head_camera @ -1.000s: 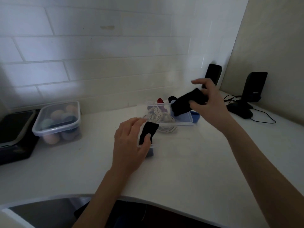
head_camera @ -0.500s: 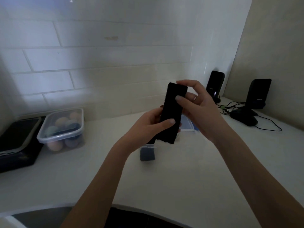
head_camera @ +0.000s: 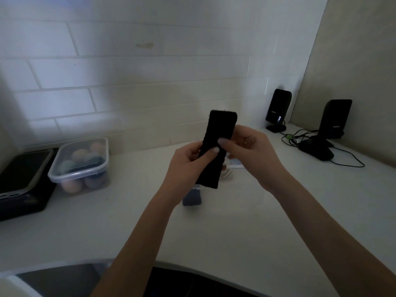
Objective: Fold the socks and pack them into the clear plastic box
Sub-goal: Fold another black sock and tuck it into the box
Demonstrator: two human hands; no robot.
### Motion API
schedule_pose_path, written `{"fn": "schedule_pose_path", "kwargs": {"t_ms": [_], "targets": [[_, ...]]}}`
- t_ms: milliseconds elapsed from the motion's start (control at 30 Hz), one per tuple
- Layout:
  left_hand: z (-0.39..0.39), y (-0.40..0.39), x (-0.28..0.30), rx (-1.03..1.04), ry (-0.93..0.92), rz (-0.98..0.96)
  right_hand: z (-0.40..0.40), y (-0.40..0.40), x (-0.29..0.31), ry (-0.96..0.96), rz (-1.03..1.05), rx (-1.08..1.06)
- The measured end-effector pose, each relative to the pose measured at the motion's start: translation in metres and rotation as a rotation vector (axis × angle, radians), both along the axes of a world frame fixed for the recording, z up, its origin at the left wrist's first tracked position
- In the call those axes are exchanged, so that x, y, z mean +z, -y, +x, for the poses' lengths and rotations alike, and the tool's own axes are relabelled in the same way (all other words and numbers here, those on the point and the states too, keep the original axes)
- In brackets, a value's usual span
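Black sock (head_camera: 216,150) stands upright above the bench (head_camera: 246,221), pinched mid-length by the closed fingers of the left hand (head_camera: 188,159) and right hand (head_camera: 248,148); folding well likely means matching both ends squarely before creasing at the pinch.

Both hands came together on the sock

A second ago only the right hand (head_camera: 255,153) held the black sock (head_camera: 216,146), bunched up. The left hand (head_camera: 188,159) left the small dark thing (head_camera: 192,197) on the counter (head_camera: 257,221) and pinched the sock too, now pulled straight and upright.
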State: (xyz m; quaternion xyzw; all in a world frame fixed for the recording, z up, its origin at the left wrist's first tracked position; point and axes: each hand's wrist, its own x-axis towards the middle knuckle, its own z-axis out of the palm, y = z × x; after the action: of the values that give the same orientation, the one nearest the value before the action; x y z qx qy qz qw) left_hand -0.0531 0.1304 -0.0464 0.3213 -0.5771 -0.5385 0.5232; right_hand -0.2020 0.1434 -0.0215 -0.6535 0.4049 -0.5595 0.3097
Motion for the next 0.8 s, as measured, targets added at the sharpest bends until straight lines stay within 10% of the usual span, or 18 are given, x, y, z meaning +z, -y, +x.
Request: {"fn": "schedule_pose_path", "kwargs": {"t_ms": [267,600,800], "targets": [[0.005,0.004,-0.002,0.480,0.463,-0.277,-0.004,-0.004,-0.003,0.125,0.118,0.068],[0.001,-0.005,0.008,0.059,-0.233,0.289,-0.008,-0.012,-0.010,-0.183,0.088,0.157],[0.002,-0.001,-0.009,0.108,-0.124,0.157,-0.005,-0.006,-0.020,-0.212,0.176,0.128]]}}
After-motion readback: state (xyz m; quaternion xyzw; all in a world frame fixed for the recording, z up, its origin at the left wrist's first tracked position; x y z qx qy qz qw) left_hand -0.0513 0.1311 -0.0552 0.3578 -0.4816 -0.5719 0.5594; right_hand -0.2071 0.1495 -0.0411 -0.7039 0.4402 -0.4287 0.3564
